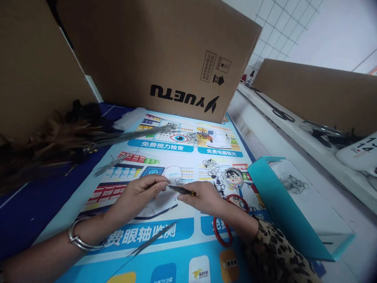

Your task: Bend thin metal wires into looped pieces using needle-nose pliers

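Observation:
My right hand (204, 196) is closed around dark-jawed pliers (182, 190), whose tips point left. With thumb and forefinger pinched, my left hand (147, 190) holds a thin wire (174, 198) right at the plier tips. The wire hangs below the jaws with what look like tiny beads on it; its upper end is too fine to follow. Red-handled scissors (223, 232) lie partly under my right forearm. Beyond that hand are small black wire rings (212, 167) and a round clear dish (234, 178).
A printed poster sheet (176, 159) covers the table. Wire bundles lie at upper left (138, 133) and near the front (154, 237). Brown feathers (53, 135) are at far left. A large cardboard box (165, 51) stands behind; a teal box (282, 204) with tangled rings sits right.

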A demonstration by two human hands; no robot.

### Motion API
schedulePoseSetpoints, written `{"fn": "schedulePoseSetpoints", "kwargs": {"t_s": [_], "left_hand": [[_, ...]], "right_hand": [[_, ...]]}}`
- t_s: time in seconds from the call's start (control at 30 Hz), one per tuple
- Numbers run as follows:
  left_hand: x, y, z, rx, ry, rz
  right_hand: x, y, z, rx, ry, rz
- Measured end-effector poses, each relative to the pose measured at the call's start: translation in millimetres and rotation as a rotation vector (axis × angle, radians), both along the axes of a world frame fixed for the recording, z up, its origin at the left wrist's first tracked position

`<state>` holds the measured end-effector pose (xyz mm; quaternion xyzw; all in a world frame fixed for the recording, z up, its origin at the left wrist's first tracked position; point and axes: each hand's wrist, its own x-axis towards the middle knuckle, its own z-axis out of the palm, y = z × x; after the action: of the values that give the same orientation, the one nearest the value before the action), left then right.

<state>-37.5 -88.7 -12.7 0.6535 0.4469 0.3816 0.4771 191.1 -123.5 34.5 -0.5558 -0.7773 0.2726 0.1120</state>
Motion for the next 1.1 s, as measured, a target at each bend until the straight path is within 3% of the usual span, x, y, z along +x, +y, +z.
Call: {"fn": "schedulePoseSetpoints", "kwargs": {"t_s": [0.33,0.73,0.93,1.1], "left_hand": [[-0.3,2.7,-0.1,-0.11,-0.034,-0.168],[-1.4,-0.9,4.8,-0.108,0.011,-0.161],[-0.3,-5.3,6.4,-0.228,-0.067,-0.16],[-0.2,-3.0,2.9,-0.125,-0.007,-0.151]], "right_hand": [[-0.9,-0.2,-0.5,0.003,-0.057,-0.033],[-3.8,-2.1,-5.2,0.032,-0.034,-0.019],[-4.5,-2.5,-10.8,0.066,-0.03,-0.01],[-3.6,-2.0,-9.5,0.079,-0.028,-0.012]]}}
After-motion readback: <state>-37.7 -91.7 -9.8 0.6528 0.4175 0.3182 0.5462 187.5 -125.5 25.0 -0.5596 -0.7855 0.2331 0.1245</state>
